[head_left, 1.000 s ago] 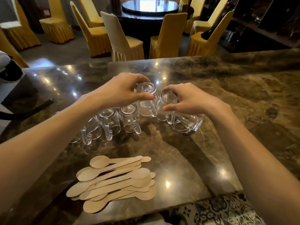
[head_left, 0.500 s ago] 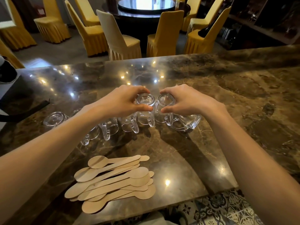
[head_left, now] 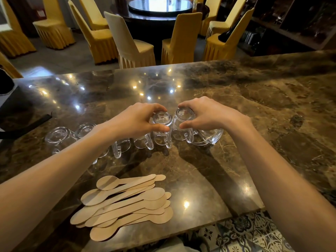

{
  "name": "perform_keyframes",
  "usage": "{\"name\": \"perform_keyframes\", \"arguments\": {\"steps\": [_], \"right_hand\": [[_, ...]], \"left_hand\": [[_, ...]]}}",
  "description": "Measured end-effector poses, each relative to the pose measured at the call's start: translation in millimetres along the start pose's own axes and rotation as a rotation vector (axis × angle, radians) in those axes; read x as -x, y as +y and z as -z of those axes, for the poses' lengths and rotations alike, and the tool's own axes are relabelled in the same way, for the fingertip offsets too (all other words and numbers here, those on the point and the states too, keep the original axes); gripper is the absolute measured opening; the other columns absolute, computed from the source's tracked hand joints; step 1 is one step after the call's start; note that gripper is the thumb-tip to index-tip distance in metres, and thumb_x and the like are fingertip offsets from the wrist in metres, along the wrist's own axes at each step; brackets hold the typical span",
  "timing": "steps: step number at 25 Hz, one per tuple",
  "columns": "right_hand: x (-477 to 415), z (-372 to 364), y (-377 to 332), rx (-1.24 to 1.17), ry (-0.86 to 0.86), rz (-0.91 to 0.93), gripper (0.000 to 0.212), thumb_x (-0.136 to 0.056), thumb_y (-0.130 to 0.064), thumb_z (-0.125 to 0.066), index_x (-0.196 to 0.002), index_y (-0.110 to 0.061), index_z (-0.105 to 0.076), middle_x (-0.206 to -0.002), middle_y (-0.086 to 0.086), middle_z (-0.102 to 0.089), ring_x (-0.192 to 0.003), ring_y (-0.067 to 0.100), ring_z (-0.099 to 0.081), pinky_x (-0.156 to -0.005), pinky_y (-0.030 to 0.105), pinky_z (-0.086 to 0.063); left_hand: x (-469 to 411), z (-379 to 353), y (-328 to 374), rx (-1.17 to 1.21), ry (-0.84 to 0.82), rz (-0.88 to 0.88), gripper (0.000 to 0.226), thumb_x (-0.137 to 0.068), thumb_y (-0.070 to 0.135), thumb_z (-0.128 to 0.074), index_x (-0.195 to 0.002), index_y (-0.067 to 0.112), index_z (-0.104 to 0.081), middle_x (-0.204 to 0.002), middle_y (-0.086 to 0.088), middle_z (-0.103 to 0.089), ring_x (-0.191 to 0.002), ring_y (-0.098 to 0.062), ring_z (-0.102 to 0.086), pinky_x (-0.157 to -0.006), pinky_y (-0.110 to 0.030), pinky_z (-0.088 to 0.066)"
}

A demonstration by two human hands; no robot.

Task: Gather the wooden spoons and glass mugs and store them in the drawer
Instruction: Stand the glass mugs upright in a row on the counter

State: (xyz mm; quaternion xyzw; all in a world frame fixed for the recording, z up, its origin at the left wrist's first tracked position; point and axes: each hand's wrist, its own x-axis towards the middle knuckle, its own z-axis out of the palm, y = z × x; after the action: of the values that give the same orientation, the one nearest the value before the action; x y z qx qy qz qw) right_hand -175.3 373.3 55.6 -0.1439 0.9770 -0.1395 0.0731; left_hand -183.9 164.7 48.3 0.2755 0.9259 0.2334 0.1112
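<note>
Several clear glass mugs stand upside down in a row on the brown marble counter (head_left: 254, 99). My left hand (head_left: 138, 120) grips the base of one inverted glass mug (head_left: 161, 128) from above. Beside it, my right hand (head_left: 205, 115) grips another inverted glass mug (head_left: 182, 124). A further mug (head_left: 211, 138) lies on its side under my right wrist. More mugs (head_left: 60, 137) run off to the left, partly hidden by my left forearm. A pile of flat wooden spoons (head_left: 125, 204) lies near the counter's front edge. No drawer is in view.
A black strap (head_left: 27, 124) lies at the counter's left edge. Patterned floor tiles (head_left: 245, 233) show below the front edge. Beyond the counter stand yellow-covered chairs (head_left: 181, 37) around a dark round table (head_left: 160, 8), and dark shelving (head_left: 291, 24) at the right.
Both hands have stayed on the same two mugs, holding them close together. The view tilted, so the counter and mugs sit lower in the frame.
</note>
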Motion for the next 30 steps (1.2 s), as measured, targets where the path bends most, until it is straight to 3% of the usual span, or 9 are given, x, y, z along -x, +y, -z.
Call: {"name": "perform_keyframes", "arguments": {"steps": [9, 12, 14, 16, 20, 26, 30], "right_hand": [[-0.2, -3.6, 1.9, -0.014, 0.023, -0.003, 0.072, -0.076, -0.047, -0.071, -0.139, -0.027, -0.042, -0.134, 0.002, -0.056, -0.122, 0.023, -0.051, -0.094, 0.033, -0.041], [5.2, -6.4, 6.5, -0.084, 0.047, -0.004, 0.078, -0.074, -0.052, -0.071, -0.141, -0.027, -0.039, -0.139, -0.001, -0.051, -0.124, 0.019, -0.049, -0.099, 0.034, -0.041], [14.8, -9.1, 11.3, -0.202, 0.148, -0.021, 0.078, -0.072, -0.055, -0.070, -0.139, -0.026, -0.041, -0.136, -0.004, -0.053, -0.116, 0.011, -0.051, -0.098, 0.032, -0.043], [28.0, -15.5, 19.1, -0.294, 0.330, -0.057, 0.070, -0.074, -0.052, -0.069, -0.134, -0.024, -0.047, -0.128, -0.006, -0.058, -0.106, 0.005, -0.050, -0.094, 0.028, -0.044], [54.8, -40.2, 37.2, -0.442, 0.628, -0.245, 0.058, -0.077, -0.041, -0.072, -0.128, -0.022, -0.053, -0.122, -0.004, -0.061, -0.105, 0.008, -0.053, -0.095, 0.034, -0.047], [70.4, -76.4, 45.1, -0.489, 0.612, -0.372, 0.066, -0.074, -0.037, -0.076, -0.131, -0.018, -0.050, -0.125, 0.003, -0.058, -0.104, 0.012, -0.054, -0.093, 0.032, -0.047], [69.6, -86.8, 44.1, -0.498, 0.648, -0.396, 0.064, -0.074, -0.033, -0.077, -0.130, -0.017, -0.051, -0.123, 0.005, -0.061, -0.100, 0.014, -0.057, -0.092, 0.032, -0.048]], "left_hand": [[-1.0, 0.6, -3.1, -0.027, -0.043, 0.000, 0.072, -0.074, 0.050, -0.062, -0.136, 0.020, -0.042, -0.136, -0.003, -0.052, -0.123, -0.018, -0.049, -0.097, -0.028, -0.040], [4.4, 1.4, 1.8, -0.082, -0.019, -0.033, 0.081, -0.071, 0.056, -0.057, -0.140, 0.019, -0.037, -0.141, -0.003, -0.048, -0.128, -0.018, -0.044, -0.103, -0.030, -0.036], [15.4, 3.6, 5.6, -0.094, 0.101, -0.086, 0.080, -0.072, 0.059, -0.051, -0.139, 0.017, -0.039, -0.140, -0.002, -0.048, -0.128, -0.017, -0.044, -0.106, -0.032, -0.035], [33.1, 5.0, 4.5, -0.044, 0.285, -0.165, 0.066, -0.080, 0.056, -0.050, -0.133, 0.018, -0.047, -0.134, 0.001, -0.053, -0.122, -0.014, -0.050, -0.103, -0.036, -0.041], [80.1, -11.2, -3.8, 0.010, 0.536, -0.257, 0.039, -0.088, 0.040, -0.054, -0.121, 0.018, -0.057, -0.122, 0.006, -0.057, -0.111, -0.008, -0.056, -0.094, -0.032, -0.049], [141.5, -67.9, 3.6, -0.109, 0.409, -0.289, 0.039, -0.092, 0.042, -0.051, -0.119, 0.018, -0.063, -0.127, 0.004, -0.058, -0.119, -0.011, -0.053, -0.096, -0.036, -0.048], [168.8, -112.7, 13.4, -0.167, 0.277, -0.497, 0.031, -0.091, 0.040, -0.057, -0.114, 0.023, -0.068, -0.126, 0.007, -0.061, -0.122, -0.007, -0.052, -0.103, -0.030, -0.042]]}}
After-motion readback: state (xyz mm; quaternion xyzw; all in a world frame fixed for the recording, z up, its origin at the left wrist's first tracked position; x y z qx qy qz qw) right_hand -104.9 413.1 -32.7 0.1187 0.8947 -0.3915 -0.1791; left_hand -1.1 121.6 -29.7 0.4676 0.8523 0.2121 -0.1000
